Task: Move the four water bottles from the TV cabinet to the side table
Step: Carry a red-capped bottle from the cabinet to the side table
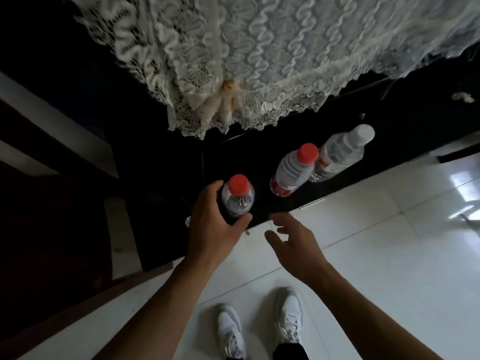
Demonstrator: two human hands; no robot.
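Observation:
Three clear water bottles stand on the black TV cabinet (259, 157). My left hand (213, 227) is wrapped around the nearest red-capped bottle (239, 196) at the cabinet's front edge. A second red-capped bottle (293, 170) stands to its right, and a white-capped bottle (342, 152) leans behind that one. My right hand (293, 242) hovers with fingers spread over the floor, just in front of the cabinet edge, holding nothing. No side table can be made out.
A white lace cloth (259, 61) hangs over the back of the cabinet. Dark wooden furniture (52, 203) fills the left side. White glossy floor tiles (376, 242) lie to the right, with my white shoes (259, 328) below.

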